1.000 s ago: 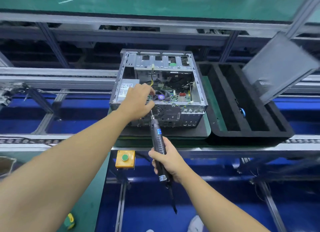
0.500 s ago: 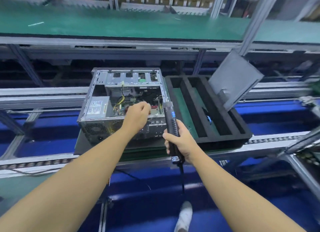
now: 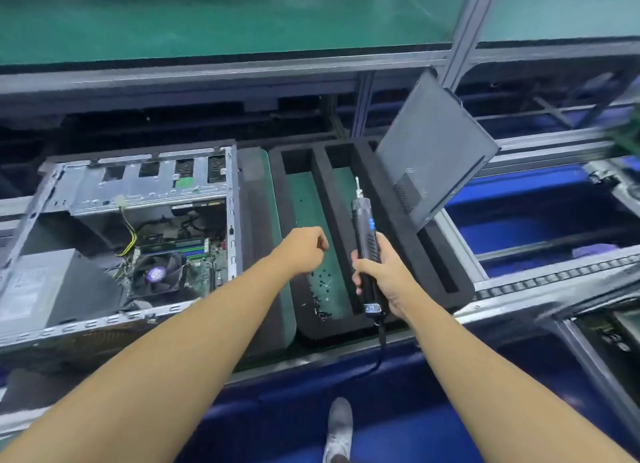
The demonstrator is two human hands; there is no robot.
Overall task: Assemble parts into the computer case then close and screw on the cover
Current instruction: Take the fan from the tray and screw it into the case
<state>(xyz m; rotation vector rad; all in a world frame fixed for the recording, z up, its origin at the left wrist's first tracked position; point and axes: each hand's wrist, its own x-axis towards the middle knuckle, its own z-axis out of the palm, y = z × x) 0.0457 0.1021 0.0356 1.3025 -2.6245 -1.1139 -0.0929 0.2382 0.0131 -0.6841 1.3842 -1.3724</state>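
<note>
Lying open on its side, the computer case (image 3: 138, 241) sits on the bench (image 3: 329, 353) just to the left of the left hand (image 3: 304, 251). Its open side faces up, showing a grey power supply (image 3: 38, 289), a black fan (image 3: 157, 275), a green motherboard (image 3: 204, 265) and a yellow and black cable (image 3: 130, 234). The cover (image 3: 433, 157) is off the case. It stands tilted in the outermost slot of a black foam tray (image 3: 301, 324), beyond and to the right of the right hand (image 3: 381, 275).

The left hand hovers above the tray's left compartment with its fingers curled and the thumb against the forefinger; whether it pinches anything cannot be told. Small dark screws (image 3: 320, 289) lie scattered on the compartment's green floor, just below and nearer than this hand.

The right hand is wrapped firmly round the handle of a dark electric screwdriver (image 3: 363, 241), held above the tray's 2nd compartment, close beside the left hand but apart from it. The bit points up and away, and a cord (image 3: 381, 341) hangs from the handle's base.

Below both forearms, 1 grey shoe (image 3: 339, 428) stands on a blue floor (image 3: 398, 410). Beyond the hands runs a green upper shelf (image 3: 207, 19).
</note>
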